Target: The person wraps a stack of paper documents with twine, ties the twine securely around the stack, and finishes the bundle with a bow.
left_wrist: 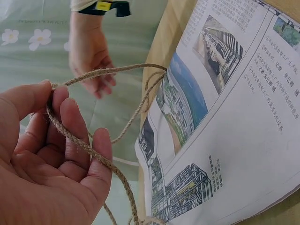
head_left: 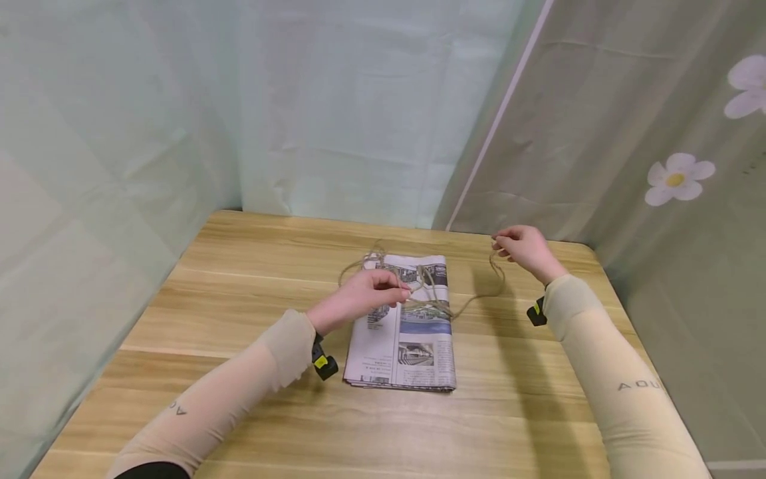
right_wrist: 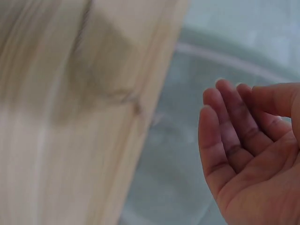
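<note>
A folded stack of newspaper (head_left: 374, 352) lies on the wooden table, with loose loops of twine (head_left: 432, 305) over its upper half. Above it, my left hand (head_left: 372, 293) pinches the twine between thumb and forefinger. In the left wrist view, the twine (left_wrist: 117, 173) also runs down across the other fingers. To the right of the newspaper, my right hand (head_left: 526, 251) is raised near the far edge, close to the twine's trailing end. In the right wrist view, its fingers (right_wrist: 222, 136) are loosely bent with no twine between them, and the twine looks blurred against the table.
The wooden table (head_left: 251, 279) has its far edge against hanging curtains. A pale curtain (head_left: 359, 113) hangs behind, and a greenish one with white flowers (head_left: 679, 179) stands at the right. More twine (head_left: 353, 266) curls past the newspaper's upper left corner.
</note>
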A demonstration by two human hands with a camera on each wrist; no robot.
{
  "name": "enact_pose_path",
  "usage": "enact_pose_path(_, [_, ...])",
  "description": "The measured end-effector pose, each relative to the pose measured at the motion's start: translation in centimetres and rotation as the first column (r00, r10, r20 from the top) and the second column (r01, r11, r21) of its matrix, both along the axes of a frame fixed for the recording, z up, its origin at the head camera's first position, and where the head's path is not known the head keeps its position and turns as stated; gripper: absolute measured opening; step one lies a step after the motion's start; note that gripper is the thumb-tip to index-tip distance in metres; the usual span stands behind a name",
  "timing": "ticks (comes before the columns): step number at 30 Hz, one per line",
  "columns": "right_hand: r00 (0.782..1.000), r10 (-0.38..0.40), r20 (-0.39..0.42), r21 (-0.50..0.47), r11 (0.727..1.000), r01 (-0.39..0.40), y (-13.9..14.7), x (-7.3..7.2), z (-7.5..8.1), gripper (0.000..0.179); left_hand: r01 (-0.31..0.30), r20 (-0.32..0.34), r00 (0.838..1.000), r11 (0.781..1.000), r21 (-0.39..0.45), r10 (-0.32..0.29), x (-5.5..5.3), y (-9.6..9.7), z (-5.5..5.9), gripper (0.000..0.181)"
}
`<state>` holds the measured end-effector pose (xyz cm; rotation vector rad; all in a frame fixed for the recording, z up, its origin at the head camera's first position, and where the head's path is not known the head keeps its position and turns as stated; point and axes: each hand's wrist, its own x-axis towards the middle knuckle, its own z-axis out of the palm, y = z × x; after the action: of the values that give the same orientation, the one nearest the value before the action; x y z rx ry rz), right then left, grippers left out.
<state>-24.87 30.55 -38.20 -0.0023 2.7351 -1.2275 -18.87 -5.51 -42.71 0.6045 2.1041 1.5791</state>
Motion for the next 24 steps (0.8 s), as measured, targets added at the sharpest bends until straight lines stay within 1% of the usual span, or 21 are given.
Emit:
enact_pose_path(2, [0.999, -0.023, 0.024, 0.02, 1.0, 0.023, 1.1, 0.0, -0.6, 0.04, -0.002, -0.002, 1.0, 1.0, -0.004, 0.002, 0.0, 0.0, 0.0, 0.02])
enact_pose_path(6, [0.997, -0.054, 0.057, 0.147, 0.988, 0.045, 2.7, 0.0, -2.3, 0.045, -0.006, 0.003, 1.0, 1.0, -0.006, 0.006, 0.0, 0.1, -0.1, 0.019])
enact_pose_path(8, [0.994, -0.073, 0.085, 0.187, 0.981, 0.056, 3.2, 0.0, -3.3, 0.046, -0.006, 0.012, 1.0, 1.0, -0.006, 0.006, 0.0, 0.1, -0.1, 0.018])
enact_pose_path(9, [0.99, -0.088, 0.108, 0.188, 0.98, 0.066, 3.4, 0.0, -3.9, 0.046, -0.004, 0.014, 1.0, 1.0, -0.006, 0.004, 0.0, 0.1, -0.1, 0.018])
enact_pose_path(10, [0.985, -0.102, 0.138, 0.171, 0.982, 0.077, 3.5, 0.0, -4.3, 0.045, -0.003, 0.016, 1.0, 1.0, -0.006, 0.003, 0.0, 0.1, -0.1, 0.019])
enact_pose_path(11, [0.978, -0.117, 0.174, 0.133, 0.987, 0.094, 3.6, -0.1, -4.7, 0.046, -0.001, 0.016, 1.0, 1.0, -0.007, 0.001, 0.0, 0.1, -0.1, 0.019])
enact_pose_path(13, [0.955, -0.154, 0.255, 0.046, 0.988, 0.147, 3.7, -0.1, -5.4, 0.045, 0.003, 0.018, 1.0, 1.0, -0.007, -0.003, 0.0, 0.1, -0.1, 0.021])
enact_pose_path(15, [0.931, -0.184, 0.316, -0.026, 0.979, 0.203, 3.8, -0.1, -5.9, 0.044, 0.004, 0.017, 1.0, 1.0, -0.007, -0.004, 0.0, 0.2, -0.1, 0.022])
enact_pose_path(16, [0.922, -0.191, 0.338, -0.052, 0.974, 0.221, 3.9, -0.1, -6.1, 0.042, 0.003, 0.017, 1.0, 1.0, -0.009, -0.002, 0.0, 0.2, -0.1, 0.022])
enact_pose_path(17, [0.917, -0.192, 0.35, -0.074, 0.97, 0.232, 3.9, -0.1, -6.3, 0.041, 0.001, 0.016, 1.0, 1.0, -0.011, -0.001, 0.0, 0.2, 0.0, 0.022])
enact_pose_path(18, [0.915, -0.191, 0.355, -0.089, 0.967, 0.237, 4.0, -0.1, -6.4, 0.039, -0.001, 0.016, 1.0, 1.0, -0.01, 0.001, 0.0, 0.2, 0.0, 0.021])
enact_pose_path(20, [0.918, -0.182, 0.351, -0.115, 0.965, 0.235, 4.2, 0.0, -6.6, 0.036, -0.005, 0.014, 1.0, 1.0, -0.008, 0.006, 0.0, 0.2, 0.0, 0.021])
enact_pose_path(22, [0.926, -0.174, 0.334, -0.142, 0.962, 0.232, 4.4, 0.2, -6.5, 0.036, -0.011, 0.01, 1.0, 1.0, -0.011, 0.011, 0.0, 0.2, 0.0, 0.02])
enact_pose_path(24, [0.94, -0.171, 0.296, -0.153, 0.963, 0.223, 4.5, 0.5, -6.2, 0.038, -0.02, 0.004, 1.0, 1.0, -0.016, 0.02, -0.1, 0.2, 0.0, 0.021])
